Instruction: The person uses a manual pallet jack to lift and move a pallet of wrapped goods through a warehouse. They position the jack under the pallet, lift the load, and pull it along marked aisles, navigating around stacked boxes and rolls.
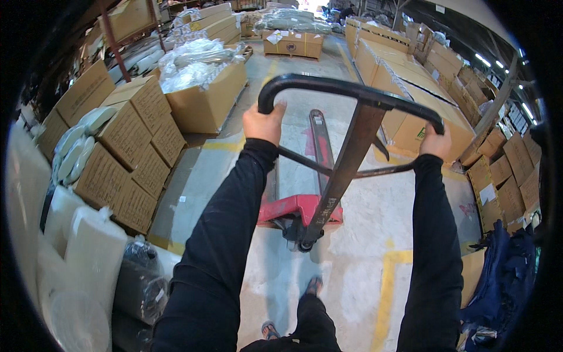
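Note:
A pallet jack (299, 208) with a red body stands on the floor ahead of my feet, its long forks pointing away from me. Its black loop handle (352, 91) rises toward me on a tilted dark shaft (346, 164). My left hand (264, 123) is wrapped round the handle's left side, thumb up. On the right side, my right hand (435, 142) grips the handle's other end; its fingers are partly hidden. A small curved lever (381, 148) hangs under the handle near the shaft. The forks bear no load that I can see.
Stacked brown cartons (132, 135) and a big open box of clear plastic (202, 100) line the left. White rolls (94, 252) stand nearer. Long cardboard crates (410, 94) run along the right, with dark blue cloth (498, 281) closer. A loaded pallet box (292, 44) sits far ahead.

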`<state>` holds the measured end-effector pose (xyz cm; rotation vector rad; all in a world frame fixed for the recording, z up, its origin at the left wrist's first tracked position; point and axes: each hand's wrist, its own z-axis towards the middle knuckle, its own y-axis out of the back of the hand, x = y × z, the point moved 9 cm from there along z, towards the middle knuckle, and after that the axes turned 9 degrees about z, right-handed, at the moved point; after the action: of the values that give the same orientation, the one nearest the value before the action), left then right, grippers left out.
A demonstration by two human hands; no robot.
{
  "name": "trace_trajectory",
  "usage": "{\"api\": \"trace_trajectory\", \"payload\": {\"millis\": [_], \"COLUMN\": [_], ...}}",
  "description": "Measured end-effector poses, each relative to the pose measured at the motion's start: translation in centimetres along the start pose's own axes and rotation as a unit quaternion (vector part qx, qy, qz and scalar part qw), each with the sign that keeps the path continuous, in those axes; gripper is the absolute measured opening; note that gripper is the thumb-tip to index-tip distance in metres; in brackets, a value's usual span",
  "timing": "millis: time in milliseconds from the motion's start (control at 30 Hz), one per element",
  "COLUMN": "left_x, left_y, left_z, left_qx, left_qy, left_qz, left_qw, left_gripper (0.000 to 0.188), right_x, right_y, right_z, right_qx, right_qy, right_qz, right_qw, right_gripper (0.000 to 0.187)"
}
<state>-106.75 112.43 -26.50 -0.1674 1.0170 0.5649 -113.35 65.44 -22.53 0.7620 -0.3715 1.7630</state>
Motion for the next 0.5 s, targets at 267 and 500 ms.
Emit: {"api": "trace_trajectory", "payload": {"millis": [267, 500], "left_x": [6.0, 14.5], "left_y": [-12.5, -20.5], "left_z": [13.9, 26.2], "left_qx": [-0.042, -0.066], "left_qy": [-0.03, 0.038], "left_qz": [0.001, 0.004], "left_qw": [0.999, 0.997], "left_gripper": [0.031, 0.023], "right_x": [-5.4, -9.1], "right_y": [-19.8, -39.8], "right_z": [7.6, 13.1], "right_qx": [0.02, 0.075], "right_qy": [-0.022, -0.034], "right_qz": [0.134, 0.167], "right_qw": [0.99, 0.982], "right_gripper": [0.026, 0.025]}}
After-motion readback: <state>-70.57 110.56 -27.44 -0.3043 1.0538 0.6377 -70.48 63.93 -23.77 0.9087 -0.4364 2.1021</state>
